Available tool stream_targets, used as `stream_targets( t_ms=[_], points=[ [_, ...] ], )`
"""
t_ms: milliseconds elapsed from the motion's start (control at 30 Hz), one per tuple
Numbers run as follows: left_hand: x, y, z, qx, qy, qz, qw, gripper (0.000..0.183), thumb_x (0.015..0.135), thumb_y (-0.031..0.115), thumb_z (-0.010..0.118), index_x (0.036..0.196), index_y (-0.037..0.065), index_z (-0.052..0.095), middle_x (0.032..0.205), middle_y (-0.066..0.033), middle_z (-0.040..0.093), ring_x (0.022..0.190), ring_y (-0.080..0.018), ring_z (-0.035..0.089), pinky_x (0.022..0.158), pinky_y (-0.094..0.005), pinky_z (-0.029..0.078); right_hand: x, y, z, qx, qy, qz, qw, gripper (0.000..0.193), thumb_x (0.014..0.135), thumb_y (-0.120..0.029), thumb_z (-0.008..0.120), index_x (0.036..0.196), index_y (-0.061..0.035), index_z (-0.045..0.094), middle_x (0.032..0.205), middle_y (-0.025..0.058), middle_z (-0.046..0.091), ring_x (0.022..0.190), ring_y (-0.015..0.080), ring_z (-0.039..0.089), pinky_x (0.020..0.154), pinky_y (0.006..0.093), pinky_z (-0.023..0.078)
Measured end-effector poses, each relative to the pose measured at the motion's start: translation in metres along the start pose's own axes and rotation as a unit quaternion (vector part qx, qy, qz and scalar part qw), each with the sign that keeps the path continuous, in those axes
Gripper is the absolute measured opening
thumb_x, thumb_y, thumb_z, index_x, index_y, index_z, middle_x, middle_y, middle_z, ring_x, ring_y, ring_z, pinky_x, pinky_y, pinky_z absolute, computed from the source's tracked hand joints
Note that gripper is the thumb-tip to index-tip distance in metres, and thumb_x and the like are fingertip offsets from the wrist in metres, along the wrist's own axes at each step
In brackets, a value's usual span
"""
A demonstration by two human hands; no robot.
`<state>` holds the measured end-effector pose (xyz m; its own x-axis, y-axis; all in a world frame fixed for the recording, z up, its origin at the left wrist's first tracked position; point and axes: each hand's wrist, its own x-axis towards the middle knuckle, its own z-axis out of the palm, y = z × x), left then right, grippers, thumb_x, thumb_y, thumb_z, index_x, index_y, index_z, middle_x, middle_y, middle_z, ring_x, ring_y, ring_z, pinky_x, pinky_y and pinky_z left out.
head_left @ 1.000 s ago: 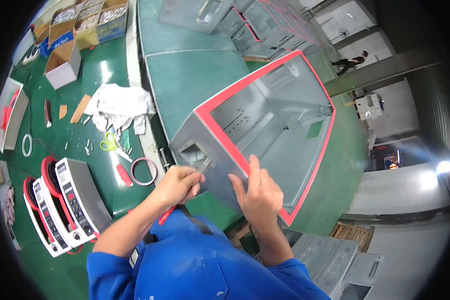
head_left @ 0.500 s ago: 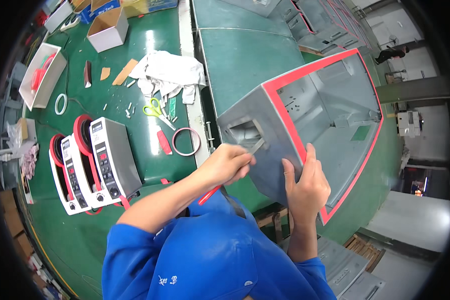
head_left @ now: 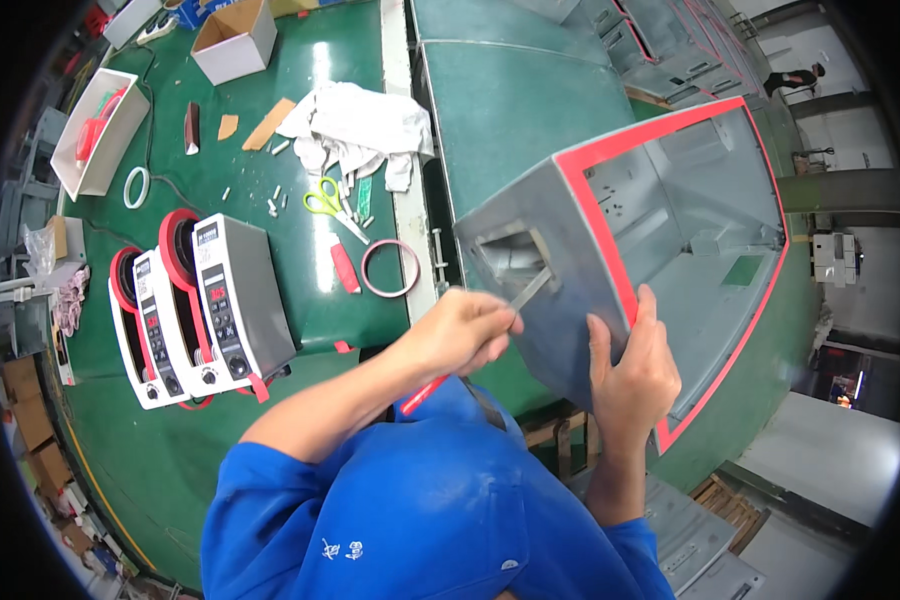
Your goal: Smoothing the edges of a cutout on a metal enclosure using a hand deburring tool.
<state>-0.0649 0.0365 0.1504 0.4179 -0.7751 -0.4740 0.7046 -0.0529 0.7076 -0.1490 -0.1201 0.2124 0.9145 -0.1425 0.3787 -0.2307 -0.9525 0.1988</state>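
Observation:
My left hand (head_left: 460,330) is closed around a slim tool that looks like a flat file. Its red handle (head_left: 425,394) sticks out below my fist, and the narrow metal blade (head_left: 532,289) reaches to the lower right corner of a rectangular opening. That opening (head_left: 513,254) is cut in the side of a large grey box-shaped housing (head_left: 560,345), whose open front is edged with red tape (head_left: 610,238). My right hand (head_left: 638,370) grips the housing's near edge, with the thumb on the side face and the fingers at the taped rim.
On the green bench (head_left: 310,240) at left stand two white tape dispensers (head_left: 240,300). Green-handled scissors (head_left: 327,198), a tape roll (head_left: 390,268), a white cloth (head_left: 360,130) and a white box (head_left: 235,45) lie beyond. More grey housings (head_left: 660,50) stand far right; a person (head_left: 795,78) is in the distance.
The whole view has shifted, so bench and housing appear farther right. The blade stays at the opening's corner, with slightly more of it showing. Both hands keep their grip.

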Motion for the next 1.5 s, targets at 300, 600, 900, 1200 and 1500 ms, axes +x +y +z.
stream_targets(
  t_ms=[300,600,900,1200,1500],
  points=[
    [0.005,-0.006,-0.001,-0.039,-0.017,-0.007,0.999,0.02,0.087,0.015,0.042,0.085,0.0,0.054,0.053,0.0007,0.047,0.036,-0.0033,0.032,0.031,-0.0181,0.022,0.002,-0.001,-0.001,-0.006,-0.004,0.004,1.0,0.048,0.074,-0.031,0.061,0.107,0.0016,0.049,0.061,0.0031,0.04,0.047,0.0153,0.046,0.041,0.0255,0.038],
    [-0.004,0.003,-0.003,0.023,-0.051,0.028,0.998,0.023,0.087,0.019,0.045,0.086,0.0,0.057,0.054,0.0021,0.046,0.04,-0.0023,0.034,0.035,-0.0168,0.023,0.004,-0.002,0.0,-0.002,0.008,0.005,1.0,0.048,0.074,-0.031,0.061,0.107,0.0015,0.049,0.061,0.0038,0.041,0.047,0.0157,0.046,0.042,0.0255,0.039],
    [-0.002,-0.024,-0.017,-0.001,0.005,0.04,0.999,0.023,0.087,0.017,0.043,0.089,-0.003,0.054,0.055,0.002,0.045,0.04,-0.0026,0.033,0.035,-0.0179,0.023,-0.001,-0.002,-0.001,0.0,0.032,-0.009,0.999,0.046,0.075,-0.031,0.06,0.105,0.0013,0.049,0.061,0.0045,0.042,0.047,0.0167,0.047,0.042,0.0264,0.038],
    [0.015,-0.022,-0.007,0.084,-0.007,0.077,0.994,0.021,0.086,0.014,0.041,0.082,-0.002,0.054,0.05,0.0001,0.044,0.041,-0.0061,0.038,0.038,-0.0203,0.03,-0.001,-0.005,-0.001,-0.005,0.028,-0.002,1.0,0.045,0.075,-0.031,0.06,0.105,0.0012,0.05,0.06,0.0046,0.043,0.047,0.0164,0.046,0.042,0.0268,0.039],
    [0.03,-0.023,0.011,-0.272,0.044,0.189,0.943,0.021,0.088,0.02,0.043,0.09,0.002,0.052,0.088,-0.0064,0.053,0.063,-0.0077,0.052,0.043,-0.0181,0.033,0.001,-0.003,0.0,-0.004,0.035,-0.012,0.999,0.046,0.074,-0.031,0.061,0.105,0.0019,0.049,0.061,0.0048,0.042,0.047,0.0169,0.047,0.042,0.0264,0.039]
  ],
)
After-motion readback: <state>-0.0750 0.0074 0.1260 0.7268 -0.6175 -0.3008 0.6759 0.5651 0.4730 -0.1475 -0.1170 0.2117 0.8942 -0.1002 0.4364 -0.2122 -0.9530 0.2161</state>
